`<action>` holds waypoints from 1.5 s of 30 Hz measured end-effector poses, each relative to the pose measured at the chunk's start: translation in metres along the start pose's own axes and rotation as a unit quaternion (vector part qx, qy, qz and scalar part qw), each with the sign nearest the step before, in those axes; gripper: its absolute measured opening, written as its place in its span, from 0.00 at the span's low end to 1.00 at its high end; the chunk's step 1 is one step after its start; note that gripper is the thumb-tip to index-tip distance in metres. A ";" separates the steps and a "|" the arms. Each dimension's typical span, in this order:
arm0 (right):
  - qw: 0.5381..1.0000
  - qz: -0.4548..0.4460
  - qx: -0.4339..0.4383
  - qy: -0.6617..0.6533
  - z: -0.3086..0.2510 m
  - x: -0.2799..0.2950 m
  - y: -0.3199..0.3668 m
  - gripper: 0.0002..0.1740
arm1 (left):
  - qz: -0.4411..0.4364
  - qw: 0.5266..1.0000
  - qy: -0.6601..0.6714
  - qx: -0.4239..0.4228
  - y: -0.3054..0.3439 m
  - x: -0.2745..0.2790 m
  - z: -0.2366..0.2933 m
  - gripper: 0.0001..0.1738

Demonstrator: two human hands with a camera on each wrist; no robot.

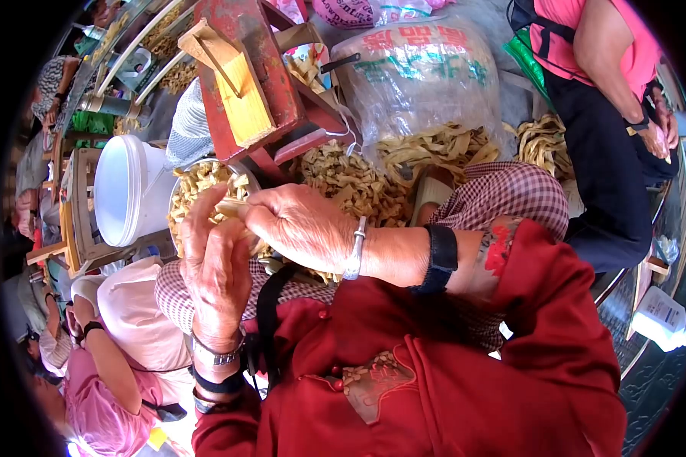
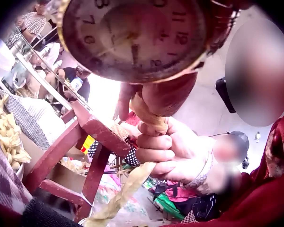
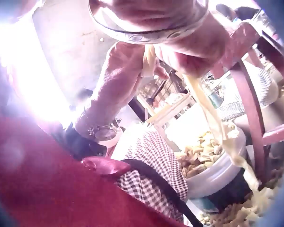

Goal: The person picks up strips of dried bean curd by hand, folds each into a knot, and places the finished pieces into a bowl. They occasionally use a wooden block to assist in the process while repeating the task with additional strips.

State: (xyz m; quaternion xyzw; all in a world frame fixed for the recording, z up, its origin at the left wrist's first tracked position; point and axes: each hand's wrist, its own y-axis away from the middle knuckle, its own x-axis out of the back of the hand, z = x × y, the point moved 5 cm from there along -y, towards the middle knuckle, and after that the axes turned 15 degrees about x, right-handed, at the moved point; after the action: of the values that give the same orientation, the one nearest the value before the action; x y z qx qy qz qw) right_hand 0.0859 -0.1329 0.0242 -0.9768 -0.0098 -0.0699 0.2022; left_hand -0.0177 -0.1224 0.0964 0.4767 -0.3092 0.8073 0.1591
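A long, pale yellow-brown flat strip (image 2: 118,196), which looks like dried plant material, runs between the two hands. My right hand (image 1: 305,225) grips it with curled fingers, and its long end hangs down below that fist in the left wrist view. Close against the right hand, my left hand (image 1: 221,263) pinches the strip near its other end, where it bends around the fingers (image 2: 163,99). Just beneath both hands stands a round container (image 3: 217,177) filled with short, folded pale pieces (image 3: 199,153).
Loose strips (image 1: 442,145) spill from a clear plastic bag (image 1: 427,76). A red wooden stool (image 1: 282,84) bears a yellow wooden block (image 1: 244,99). An empty-looking white bucket (image 1: 118,190) lies tilted at left. Other people sit on both sides, one in pink (image 1: 110,373).
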 end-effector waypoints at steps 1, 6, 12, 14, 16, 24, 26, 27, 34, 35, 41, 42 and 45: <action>0.999 -0.018 0.036 0.013 -0.004 0.000 0.000 0.20 | -0.012 1.000 0.010 0.001 0.003 -0.002 -0.003 0.10; 1.000 -0.019 -0.011 0.016 -0.008 0.003 0.004 0.19 | -0.101 0.898 0.359 0.235 0.015 -0.016 -0.042 0.07; 0.990 0.043 0.137 -0.018 -0.019 0.004 0.003 0.11 | -0.132 0.570 0.712 0.388 0.019 -0.023 -0.039 0.22; 0.991 0.039 0.130 -0.016 -0.017 0.006 0.003 0.10 | -0.175 0.528 0.756 0.345 0.020 -0.023 -0.037 0.22; 0.992 0.027 0.120 -0.037 -0.013 0.008 0.004 0.11 | -0.192 0.621 0.686 0.326 0.021 -0.022 -0.042 0.28; 0.981 0.035 0.013 -0.189 0.002 0.006 0.009 0.11 | -0.192 0.771 0.515 0.321 0.023 -0.034 -0.032 0.30; 0.983 0.012 -0.048 -0.179 0.005 0.012 0.009 0.17 | -0.202 0.728 0.572 0.320 0.020 -0.040 -0.029 0.31; 0.985 0.020 -0.037 -0.165 0.006 0.013 0.010 0.18 | -0.230 0.672 0.626 0.322 0.019 -0.042 -0.028 0.31; 0.994 -0.024 0.103 0.038 -0.009 0.040 0.000 0.14 | -0.186 0.422 0.824 0.329 0.014 -0.031 -0.045 0.22; 0.997 -0.020 0.064 0.042 -0.003 0.046 0.002 0.12 | -0.162 0.400 0.843 0.322 0.012 -0.023 -0.057 0.20; 0.994 0.051 0.069 0.071 0.013 0.045 0.011 0.13 | -0.096 0.619 0.672 0.396 0.003 -0.014 -0.065 0.30; 0.995 0.047 0.061 0.067 0.016 0.044 0.011 0.12 | -0.118 0.627 0.650 0.413 0.006 -0.023 -0.067 0.30; 0.998 0.003 -0.057 0.008 0.024 0.042 0.010 0.08 | -0.140 0.686 0.547 0.459 0.008 -0.036 -0.070 0.25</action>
State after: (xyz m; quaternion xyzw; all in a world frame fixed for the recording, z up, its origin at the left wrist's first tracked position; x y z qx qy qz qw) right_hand 0.1314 -0.1326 0.0048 -0.9861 -0.0015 -0.0776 0.1467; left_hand -0.0513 -0.0815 0.0373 0.0015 0.3123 0.9343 0.1720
